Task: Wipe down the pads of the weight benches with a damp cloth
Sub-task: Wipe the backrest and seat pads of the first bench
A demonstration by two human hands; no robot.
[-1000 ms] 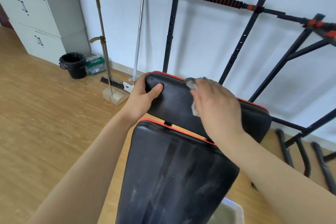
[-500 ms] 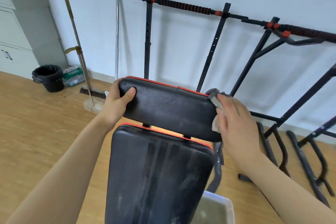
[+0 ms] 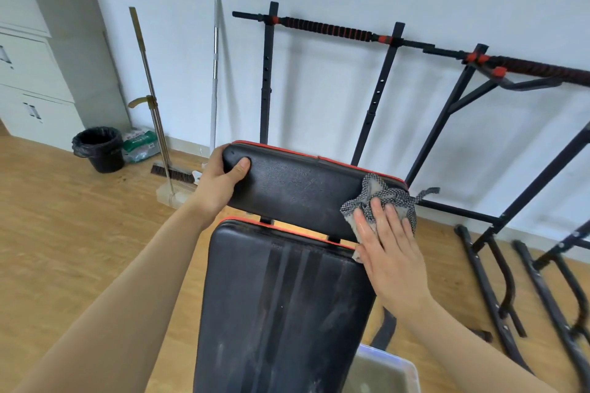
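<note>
Cloth (image 3: pixel 381 196) is lying pressed beneath the straight fingers (image 3: pixel 389 217) of the right hand (image 3: pixel 394 255) on the upper pad (image 3: pixel 300 191); the left hand (image 3: pixel 220 180) is gripping that pad's far end.

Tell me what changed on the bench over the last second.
The right hand slid the cloth rightward along the upper pad, from its middle to its right end, where flat fingers now press it over the corner. The left hand kept gripping the pad's left end, thumb on the front. The lower pad stayed streaky.
</note>
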